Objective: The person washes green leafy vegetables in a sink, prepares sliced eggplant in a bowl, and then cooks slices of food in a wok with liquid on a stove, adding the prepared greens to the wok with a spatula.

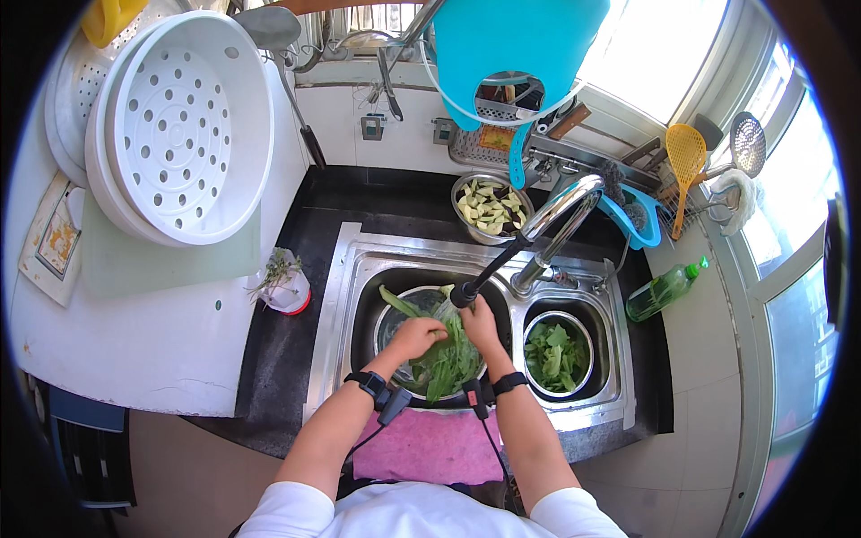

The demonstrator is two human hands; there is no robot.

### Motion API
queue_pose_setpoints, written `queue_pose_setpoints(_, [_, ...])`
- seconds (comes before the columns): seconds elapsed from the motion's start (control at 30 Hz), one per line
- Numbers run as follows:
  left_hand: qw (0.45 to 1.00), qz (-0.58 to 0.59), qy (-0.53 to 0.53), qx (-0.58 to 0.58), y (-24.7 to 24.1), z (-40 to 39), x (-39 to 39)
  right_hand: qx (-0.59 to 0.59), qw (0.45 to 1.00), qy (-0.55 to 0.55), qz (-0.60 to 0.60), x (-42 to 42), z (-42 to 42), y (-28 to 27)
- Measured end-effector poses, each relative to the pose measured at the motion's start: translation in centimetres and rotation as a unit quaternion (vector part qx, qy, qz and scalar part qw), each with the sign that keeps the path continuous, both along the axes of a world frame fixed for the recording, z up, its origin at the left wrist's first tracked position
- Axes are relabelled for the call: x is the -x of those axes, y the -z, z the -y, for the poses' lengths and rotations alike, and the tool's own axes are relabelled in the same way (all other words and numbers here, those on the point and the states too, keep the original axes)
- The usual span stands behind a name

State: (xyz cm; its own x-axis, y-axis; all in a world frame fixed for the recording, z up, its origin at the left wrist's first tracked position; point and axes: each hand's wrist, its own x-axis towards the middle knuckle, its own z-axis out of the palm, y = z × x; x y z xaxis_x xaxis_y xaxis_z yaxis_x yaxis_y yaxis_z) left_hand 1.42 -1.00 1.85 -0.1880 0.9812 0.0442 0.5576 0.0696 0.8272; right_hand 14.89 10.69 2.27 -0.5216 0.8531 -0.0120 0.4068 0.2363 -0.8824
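Observation:
Long leafy greens (449, 360) lie in a metal basin (379, 336) in the left, larger sink bowl, under running water. My left hand (416, 338) is over the basin, fingers curled at the edge of the leaves; whether it grips one is unclear. At the top of the bunch, my right hand (480, 326) is closed around the upper part of the greens. Its fingertips are partly hidden by the black spray head (463, 294) of the chrome faucet (562, 208). A paler stalk (398, 302) leans across the basin's far left rim.
Cut greens fill a metal pot (589, 350) in the right sink bowl. A bowl of cut eggplant (490, 208) stands behind the sink. A green soap bottle (662, 292) is at right, a plant pot (286, 292) at left. A blue plastic item (518, 40) hangs overhead; a pink cloth (427, 447) covers the front edge.

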Motion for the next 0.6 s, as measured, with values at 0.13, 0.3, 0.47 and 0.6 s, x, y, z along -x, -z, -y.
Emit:
queue_pose_setpoints(0.13, [0.967, 0.226, -0.115, -0.025, 0.9, -1.1, 2.3, 0.113, 0.989, -0.088, -0.039, -1.7, 0.3, -0.6])
queue_pose_setpoints(0.3, [0.934, 0.325, -0.147, -0.036, -0.1, -3.3, 2.0, 0.134, 0.983, -0.128, -0.011, -0.4, 2.8, -0.1])
queue_pose_setpoints(0.47, [0.836, 0.486, -0.253, 0.011, 1.0, -3.4, 2.1, -0.083, 0.994, -0.037, -0.067, 1.1, 4.0, 0.4])
queue_pose_setpoints(0.6, [0.744, 0.565, -0.355, -0.040, 3.6, -1.8, 3.4, -0.132, 0.986, 0.015, -0.100, 0.3, 3.9, 0.4])
